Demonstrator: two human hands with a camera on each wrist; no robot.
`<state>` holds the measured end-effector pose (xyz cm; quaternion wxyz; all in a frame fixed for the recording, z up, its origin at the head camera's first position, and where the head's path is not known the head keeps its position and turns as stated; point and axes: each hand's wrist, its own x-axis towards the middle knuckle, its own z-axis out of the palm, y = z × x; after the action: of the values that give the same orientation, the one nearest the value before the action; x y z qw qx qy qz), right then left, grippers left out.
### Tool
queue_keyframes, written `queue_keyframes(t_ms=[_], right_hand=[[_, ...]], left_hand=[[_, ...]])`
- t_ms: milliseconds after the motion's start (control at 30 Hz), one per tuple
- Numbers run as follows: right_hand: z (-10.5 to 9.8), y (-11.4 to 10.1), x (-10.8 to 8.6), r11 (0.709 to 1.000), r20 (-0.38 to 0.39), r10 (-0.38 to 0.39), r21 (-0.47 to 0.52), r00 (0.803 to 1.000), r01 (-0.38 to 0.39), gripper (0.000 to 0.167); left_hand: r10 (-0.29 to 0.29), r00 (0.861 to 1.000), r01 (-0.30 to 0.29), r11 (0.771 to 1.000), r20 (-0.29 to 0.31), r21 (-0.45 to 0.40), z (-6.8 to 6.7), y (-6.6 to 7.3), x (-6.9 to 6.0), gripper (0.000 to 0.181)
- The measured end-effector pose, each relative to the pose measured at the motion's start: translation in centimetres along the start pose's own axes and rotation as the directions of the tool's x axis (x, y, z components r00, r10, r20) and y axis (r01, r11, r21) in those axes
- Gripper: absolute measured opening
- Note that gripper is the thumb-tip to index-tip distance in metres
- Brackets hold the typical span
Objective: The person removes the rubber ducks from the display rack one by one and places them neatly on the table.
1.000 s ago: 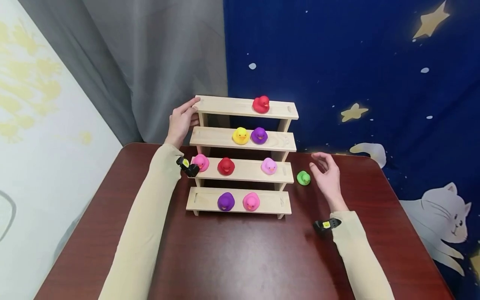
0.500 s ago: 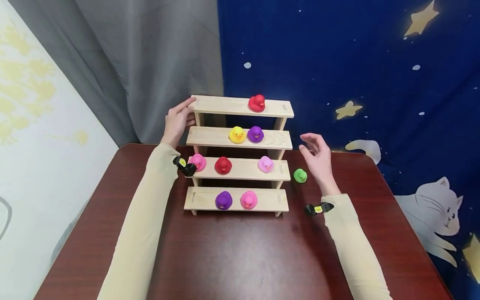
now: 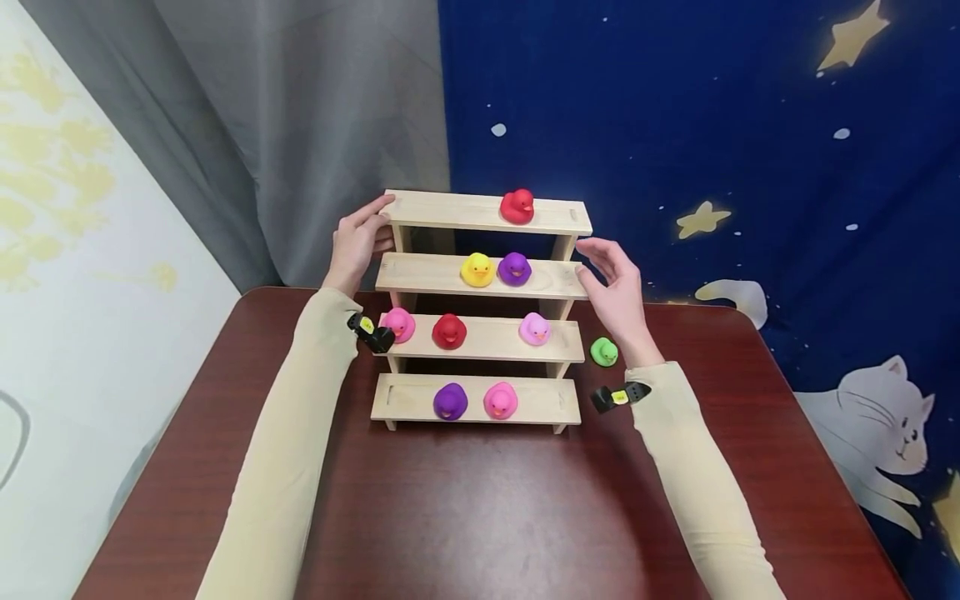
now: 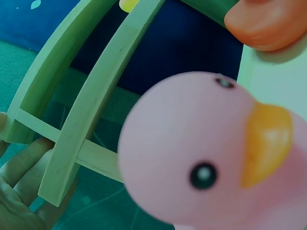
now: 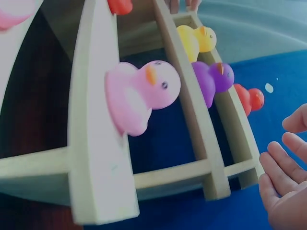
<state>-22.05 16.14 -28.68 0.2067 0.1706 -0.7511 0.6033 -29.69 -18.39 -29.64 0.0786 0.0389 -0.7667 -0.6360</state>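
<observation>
Wooden rack [image 3: 423, 269] bearing ducks [image 3: 449, 332], top down: one, two, three, two; green duck [image 3: 603, 352] sitting alongside on counter [image 3: 480, 508]. Left hand [image 3: 357, 244] gripping top tier [image 3: 450, 207]; right hand [image 3: 617, 287] hovering near second tier [image 3: 561, 277], fingers [image 3: 609, 252] released.

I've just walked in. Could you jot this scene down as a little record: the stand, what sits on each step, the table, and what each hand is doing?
Stand: wooden stand, four steps
Top step: red duck
Second step: yellow duck, purple duck
Third step: pink duck, another red duck, pale pink duck
Bottom step: another purple duck, another pink duck
Table: green duck, right of stand
Left hand: holding the top step's left end
Right hand: holding nothing, near the stand's right side; contact unclear
</observation>
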Motion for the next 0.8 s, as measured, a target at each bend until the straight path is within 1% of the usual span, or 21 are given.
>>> queue_keyframes(t_ms=[167,300,500,600,700,800], right_hand=[[0.7,-0.6,1.0,1.0,0.028,-0.009,0.019,1.0,0.009,0.032],[1.1,-0.7,1.9,1.0,0.044,-0.001,0.029,0.999,0.0,0.033],[1.8,-0.8,3.1,1.0,0.048,-0.011,0.03,0.999,0.009,0.032],[2.3,-1.1,3.8,0.999,0.028,0.004,0.032,1.0,-0.004,0.032],[2.7,-1.6,4.5,0.999,0.014,0.038,0.037,0.999,-0.039,0.032],[3.1,-2.1,5.2,0.998,0.033,0.059,0.037,0.998,-0.06,0.033]], left_hand=[[-0.007,1.0,0.007,1.0,0.005,0.004,0.0,0.0,0.1,0.035],[-0.015,1.0,0.015,1.0,0.009,0.008,-0.1,-0.1,0.1,0.035],[-0.021,1.0,0.021,1.0,0.018,-0.002,-0.2,-0.2,-0.1,0.035],[-0.016,1.0,0.016,1.0,0.019,0.003,-0.3,-0.2,-0.1,0.035],[-0.013,1.0,0.013,1.0,0.019,0.005,-0.3,-0.2,0.0,0.035],[-0.017,1.0,0.017,1.0,0.019,0.003,-0.3,-0.1,0.0,0.035]])
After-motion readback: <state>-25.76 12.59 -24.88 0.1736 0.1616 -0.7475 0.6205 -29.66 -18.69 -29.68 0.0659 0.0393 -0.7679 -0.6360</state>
